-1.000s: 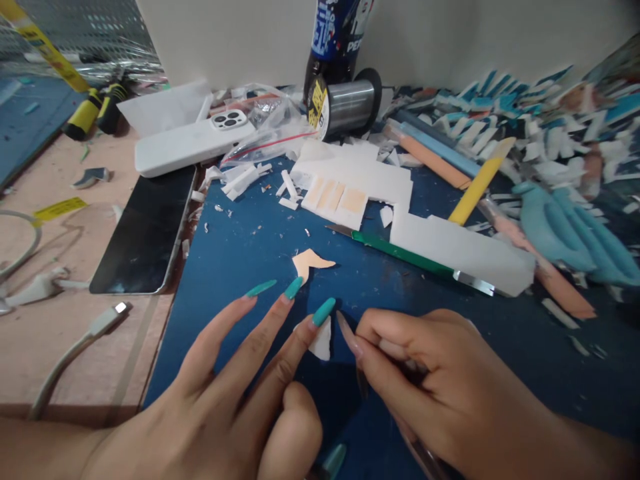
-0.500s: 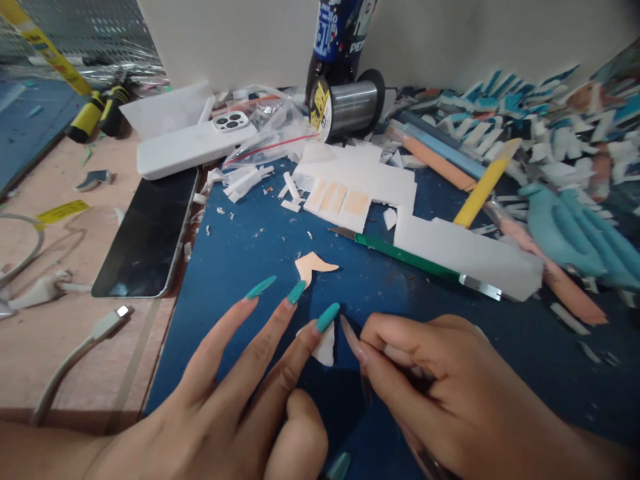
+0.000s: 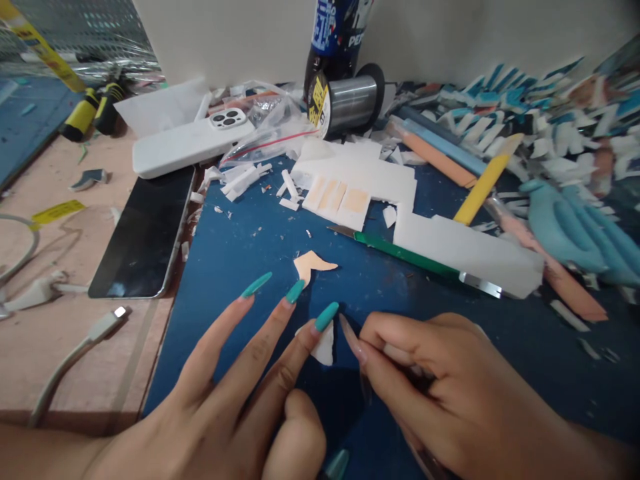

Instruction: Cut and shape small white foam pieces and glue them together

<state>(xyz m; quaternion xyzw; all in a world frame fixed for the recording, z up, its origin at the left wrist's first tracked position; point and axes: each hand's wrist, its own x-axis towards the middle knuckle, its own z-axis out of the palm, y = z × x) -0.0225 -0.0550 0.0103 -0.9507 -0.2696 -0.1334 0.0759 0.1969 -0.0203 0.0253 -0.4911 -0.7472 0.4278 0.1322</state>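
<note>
My left hand (image 3: 250,393) lies with its long-nailed fingers spread over the blue board (image 3: 235,240). Its index fingertip presses on a small white piece (image 3: 324,348), partly covering it. Just past the middle fingertip is a peach-coloured, V-shaped cut piece (image 3: 314,261), whose lower end the nail meets. Close on the right, my right hand (image 3: 445,393) is closed, thumb and index finger pinched together near the white piece's edge. What it holds, if anything, is hidden beneath the fingers.
A green-handled craft knife (image 3: 400,252) lies beyond the hands beside a white sheet (image 3: 450,243). Behind stand a wire spool (image 3: 353,103) and a bottle (image 3: 337,40). Offcuts (image 3: 560,133) heap at right; a phone (image 3: 145,233), white case (image 3: 190,147) and cable (image 3: 75,360) lie left.
The whole view has shifted very slightly. Both hands keep nearly the same pose and place, with the left index finger still on the white piece.
</note>
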